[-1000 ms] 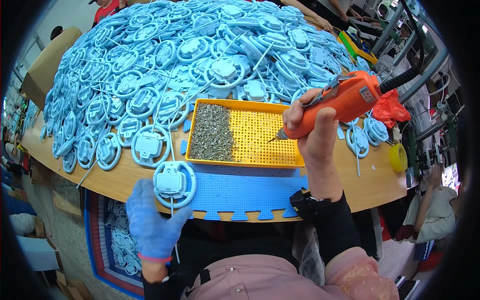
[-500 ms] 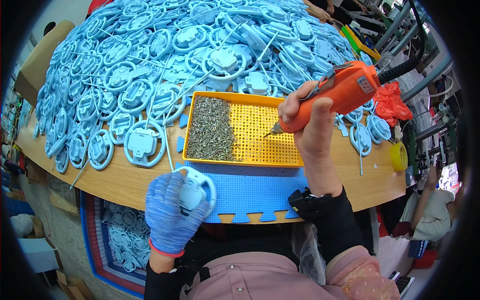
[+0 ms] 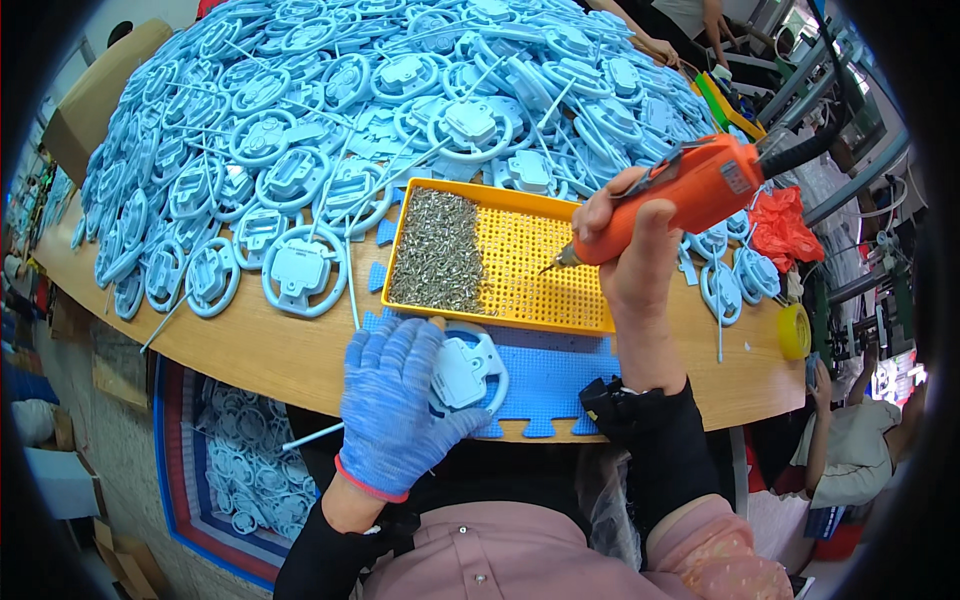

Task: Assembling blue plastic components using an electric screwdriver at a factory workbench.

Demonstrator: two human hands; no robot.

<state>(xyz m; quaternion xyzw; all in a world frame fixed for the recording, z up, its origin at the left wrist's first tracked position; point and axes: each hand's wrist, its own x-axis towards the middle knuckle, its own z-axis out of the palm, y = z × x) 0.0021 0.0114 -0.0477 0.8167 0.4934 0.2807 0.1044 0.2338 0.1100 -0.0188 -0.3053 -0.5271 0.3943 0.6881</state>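
Note:
My left hand [image 3: 395,390], in a blue knitted glove, is closed on a light-blue plastic steering wheel [image 3: 462,372]. The wheel lies over the blue foam mat [image 3: 545,385], its boxy hub facing up, and a thin stalk [image 3: 312,437] pokes out at the glove's left. Bare and wrapped round an orange electric screwdriver [image 3: 680,190], my right hand [image 3: 635,245] holds the tool with its bit pointing left. That bit hovers over the perforated side of a yellow tray [image 3: 540,265]. Small metal screws [image 3: 435,255] fill the tray's left part.
A large heap of light-blue steering wheels [image 3: 400,75] covers the far table. Yellow tape [image 3: 793,332] and a red plastic bag [image 3: 785,225] lie at the right. Below the table's left edge, a blue-rimmed bin [image 3: 170,480] holds more wheels. Other people work at the right and far side.
My left hand has moved right with the steering wheel, turning it flatter over the mat. The screwdriver has shifted only slightly; the whole view has moved a little.

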